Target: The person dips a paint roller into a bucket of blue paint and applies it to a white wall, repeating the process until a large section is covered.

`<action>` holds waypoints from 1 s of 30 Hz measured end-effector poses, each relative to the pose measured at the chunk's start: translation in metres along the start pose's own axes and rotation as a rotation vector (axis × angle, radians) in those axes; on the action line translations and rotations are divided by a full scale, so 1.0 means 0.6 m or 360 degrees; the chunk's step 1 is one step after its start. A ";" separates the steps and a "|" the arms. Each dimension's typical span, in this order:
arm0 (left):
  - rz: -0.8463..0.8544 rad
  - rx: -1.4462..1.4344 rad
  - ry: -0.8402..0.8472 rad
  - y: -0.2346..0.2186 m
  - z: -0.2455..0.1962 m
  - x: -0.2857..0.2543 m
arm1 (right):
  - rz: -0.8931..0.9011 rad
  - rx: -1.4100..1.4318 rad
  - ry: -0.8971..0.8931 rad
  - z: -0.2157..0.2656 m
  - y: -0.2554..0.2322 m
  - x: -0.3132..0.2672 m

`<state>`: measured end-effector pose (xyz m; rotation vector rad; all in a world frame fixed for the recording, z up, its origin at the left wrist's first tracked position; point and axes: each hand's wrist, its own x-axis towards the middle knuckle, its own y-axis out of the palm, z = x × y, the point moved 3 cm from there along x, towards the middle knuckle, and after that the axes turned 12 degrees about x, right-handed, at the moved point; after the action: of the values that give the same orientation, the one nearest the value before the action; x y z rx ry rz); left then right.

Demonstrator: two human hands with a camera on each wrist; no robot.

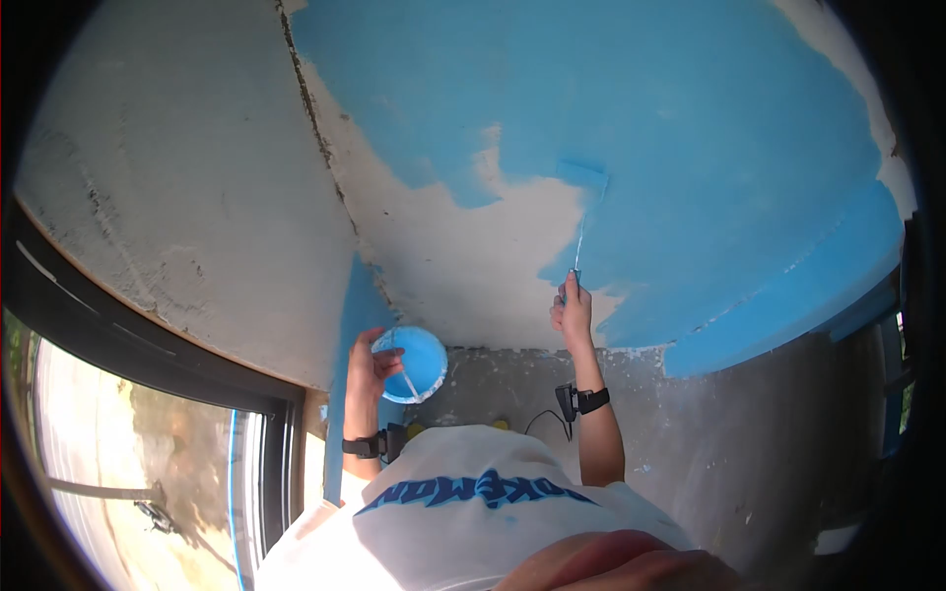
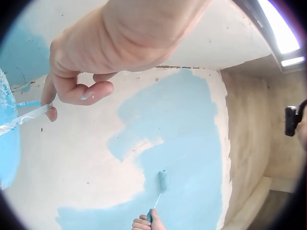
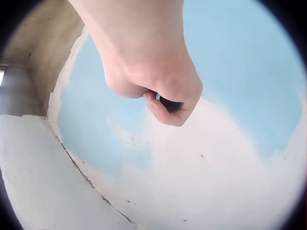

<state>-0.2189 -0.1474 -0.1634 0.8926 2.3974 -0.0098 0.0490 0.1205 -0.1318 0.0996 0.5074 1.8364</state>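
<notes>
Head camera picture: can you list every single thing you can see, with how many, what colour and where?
paint roller: one, blue, pressed on the wall at the paint's edge
paint pot: one, blue, held low beside the corner
wall: one, part blue, part bare white
window frame: one, dark, lower left
wrist cameras: two, black, strapped on both wrists
shirt: one, white with blue lettering, bottom
left hand: one, grips the paint pot
right hand: one, grips the roller's handle

Open wall (image 1: 473,256) beside roller (image 1: 581,177)

Bright window (image 1: 148,463) glare; fisheye edges dark, warped.
</notes>
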 end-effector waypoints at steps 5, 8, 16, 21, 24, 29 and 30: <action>-0.0005 -0.0100 -0.0025 0.005 -0.015 -0.023 | -0.0030 0.0284 -0.0178 0.109 0.059 -0.050; 0.0050 -0.0139 0.0008 0.006 -0.015 -0.029 | 0.0175 0.0245 -0.0400 0.209 0.091 -0.052; -0.0016 -0.0086 0.0087 0.003 -0.015 -0.025 | 0.0175 -0.0006 -0.0608 0.259 0.116 0.017; -0.0109 -0.0032 0.0166 0.001 -0.012 -0.020 | 0.0198 0.0104 -0.0205 0.095 0.073 0.018; -0.0113 0.0028 0.0121 0.006 -0.018 -0.027 | 0.0208 0.0151 -0.0086 0.071 0.067 -0.005; -0.0096 0.0051 0.0172 0.020 -0.038 -0.037 | 0.0247 0.0125 -0.0292 0.183 0.100 -0.017; -0.0092 0.0064 0.0161 0.019 -0.035 -0.032 | 0.0288 0.0119 -0.0365 0.216 0.113 -0.018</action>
<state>-0.2109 -0.1459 -0.1337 0.8604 2.5246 -0.0360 0.0335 0.1320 0.0134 0.4140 0.4162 1.9515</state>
